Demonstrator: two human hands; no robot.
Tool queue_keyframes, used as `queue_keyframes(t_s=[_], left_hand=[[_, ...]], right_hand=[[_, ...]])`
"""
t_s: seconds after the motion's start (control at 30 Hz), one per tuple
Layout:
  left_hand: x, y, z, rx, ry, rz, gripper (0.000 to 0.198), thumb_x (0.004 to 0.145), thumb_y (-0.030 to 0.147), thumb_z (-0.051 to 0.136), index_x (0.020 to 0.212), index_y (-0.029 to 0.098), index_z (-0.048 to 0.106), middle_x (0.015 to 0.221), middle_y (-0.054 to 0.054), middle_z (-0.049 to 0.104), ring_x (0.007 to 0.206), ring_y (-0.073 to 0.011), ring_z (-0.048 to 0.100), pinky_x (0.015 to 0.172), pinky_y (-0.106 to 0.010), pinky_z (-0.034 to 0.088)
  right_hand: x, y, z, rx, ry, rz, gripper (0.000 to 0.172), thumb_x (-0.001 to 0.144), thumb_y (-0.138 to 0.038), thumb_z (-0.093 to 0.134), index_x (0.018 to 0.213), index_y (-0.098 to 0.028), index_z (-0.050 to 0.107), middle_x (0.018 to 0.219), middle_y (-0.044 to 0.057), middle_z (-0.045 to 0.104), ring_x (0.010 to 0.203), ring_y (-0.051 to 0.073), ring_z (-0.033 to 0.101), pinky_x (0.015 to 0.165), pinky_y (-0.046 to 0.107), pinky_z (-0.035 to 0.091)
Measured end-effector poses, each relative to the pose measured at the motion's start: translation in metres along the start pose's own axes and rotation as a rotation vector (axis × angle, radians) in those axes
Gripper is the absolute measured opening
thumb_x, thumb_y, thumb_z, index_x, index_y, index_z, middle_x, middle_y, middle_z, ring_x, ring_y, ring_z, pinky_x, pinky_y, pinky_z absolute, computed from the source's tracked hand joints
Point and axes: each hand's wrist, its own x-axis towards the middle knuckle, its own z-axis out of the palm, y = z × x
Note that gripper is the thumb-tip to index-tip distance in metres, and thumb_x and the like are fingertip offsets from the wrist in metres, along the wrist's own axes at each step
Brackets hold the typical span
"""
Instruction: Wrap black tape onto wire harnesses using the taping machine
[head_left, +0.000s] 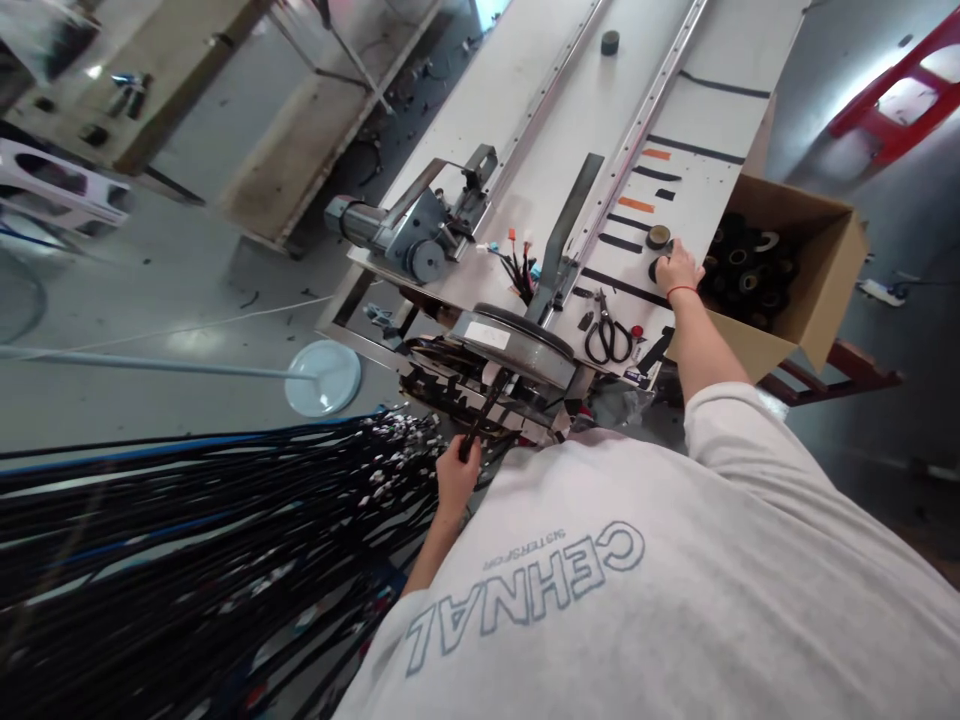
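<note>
At the near end of the bench, my left hand (457,477) is closed around a dark cable bundle (486,410) that runs up toward the round metal wheel (517,342). My right hand (679,270) reaches to the bench's right edge, its fingers closed on a dark roll of tape (654,268), which they partly hide. Just beyond it sits another tape roll (658,237). Black-handled scissors (608,338) lie nearer to me. Strips of black tape (630,288) are stuck along the bench. Several wire ends with connectors (517,270) stand out behind the wheel.
An open cardboard box (817,290) with dark tape rolls stands at the right. A machine with a motor (412,235) is mounted on the bench's left edge, beside metal rails (637,130). Many long black cables (225,520) hang at the left, near a round pale base (322,380).
</note>
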Motion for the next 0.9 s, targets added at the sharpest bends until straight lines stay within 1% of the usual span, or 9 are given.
queue_keyframes(t_s=[0.17, 0.27, 0.33, 0.4, 0.47, 0.57, 0.63, 0.73, 0.9], left_hand=[[0.003, -0.032, -0.006, 0.043, -0.018, 0.003, 0.035, 0.081, 0.048, 0.047, 0.059, 0.021, 0.046, 0.048, 0.003, 0.043, 0.049, -0.0127, 0.04, 0.053, -0.025, 0.033], [0.002, -0.057, -0.007, 0.044, -0.067, -0.019, 0.034, 0.081, 0.046, 0.048, 0.059, 0.02, 0.049, 0.049, 0.002, 0.045, 0.05, -0.0126, 0.04, 0.053, -0.025, 0.033], [0.005, -0.058, -0.005, 0.031, -0.146, -0.014, 0.033, 0.08, 0.046, 0.052, 0.061, 0.019, 0.052, 0.052, 0.001, 0.05, 0.053, -0.0134, 0.044, 0.055, -0.025, 0.035], [0.017, -0.043, -0.001, 0.003, -0.223, 0.02, 0.03, 0.079, 0.045, 0.056, 0.065, 0.018, 0.055, 0.057, 0.0, 0.056, 0.058, -0.0144, 0.048, 0.058, -0.025, 0.038], [0.034, -0.015, 0.005, -0.042, -0.252, 0.083, 0.028, 0.083, 0.044, 0.055, 0.073, 0.017, 0.058, 0.064, -0.001, 0.06, 0.063, -0.0154, 0.052, 0.062, -0.025, 0.041], [0.06, 0.031, 0.015, -0.129, -0.27, 0.181, 0.031, 0.092, 0.043, 0.046, 0.086, 0.017, 0.06, 0.073, -0.003, 0.064, 0.069, -0.0162, 0.057, 0.07, -0.026, 0.044], [0.068, 0.052, 0.017, -0.095, -0.277, 0.225, 0.032, 0.095, 0.042, 0.044, 0.082, 0.018, 0.059, 0.073, -0.004, 0.064, 0.071, -0.0171, 0.059, 0.07, -0.027, 0.043], [0.066, 0.063, 0.014, 0.014, -0.238, 0.256, 0.036, 0.098, 0.041, 0.042, 0.072, 0.019, 0.055, 0.067, -0.004, 0.06, 0.069, -0.018, 0.058, 0.068, -0.028, 0.04], [0.054, 0.056, 0.001, 0.1, -0.213, 0.263, 0.038, 0.098, 0.041, 0.042, 0.07, 0.019, 0.057, 0.063, -0.003, 0.058, 0.063, -0.0174, 0.056, 0.065, -0.028, 0.041]], right_hand=[[-0.015, -0.002, -0.001, 0.087, -0.002, 0.049, 0.068, 0.089, -0.034, 0.042, 0.152, -0.014, 0.03, 0.151, 0.017, 0.041, 0.141, 0.03, 0.034, 0.115, 0.057, 0.025], [-0.06, 0.003, 0.013, 0.208, 0.094, 0.121, 0.078, 0.084, -0.04, 0.051, 0.152, -0.011, 0.026, 0.154, 0.02, 0.033, 0.144, 0.033, 0.028, 0.115, 0.057, 0.026], [-0.097, 0.007, 0.026, 0.271, 0.128, 0.239, 0.086, 0.082, -0.046, 0.055, 0.152, -0.008, 0.024, 0.156, 0.025, 0.026, 0.143, 0.038, 0.027, 0.112, 0.06, 0.03], [-0.126, 0.01, 0.036, 0.294, 0.103, 0.336, 0.093, 0.08, -0.053, 0.058, 0.152, -0.005, 0.022, 0.155, 0.028, 0.022, 0.14, 0.041, 0.032, 0.109, 0.059, 0.034], [-0.142, 0.013, 0.043, 0.285, 0.075, 0.356, 0.095, 0.08, -0.056, 0.058, 0.152, -0.006, 0.022, 0.155, 0.029, 0.022, 0.136, 0.041, 0.039, 0.108, 0.057, 0.037], [-0.145, 0.016, 0.044, 0.256, 0.079, 0.317, 0.095, 0.081, -0.062, 0.056, 0.154, -0.012, 0.021, 0.155, 0.026, 0.023, 0.132, 0.04, 0.045, 0.105, 0.055, 0.04], [-0.143, 0.017, 0.042, 0.235, 0.074, 0.308, 0.094, 0.083, -0.067, 0.053, 0.155, -0.016, 0.021, 0.152, 0.025, 0.028, 0.127, 0.04, 0.049, 0.102, 0.057, 0.042], [-0.143, 0.018, 0.039, 0.193, 0.07, 0.321, 0.092, 0.085, -0.071, 0.048, 0.156, -0.018, 0.021, 0.143, 0.024, 0.039, 0.118, 0.04, 0.056, 0.098, 0.059, 0.043], [-0.143, 0.021, 0.045, 0.167, 0.092, 0.321, 0.089, 0.087, -0.072, 0.042, 0.156, -0.019, 0.021, 0.136, 0.023, 0.044, 0.114, 0.04, 0.057, 0.094, 0.059, 0.045]])
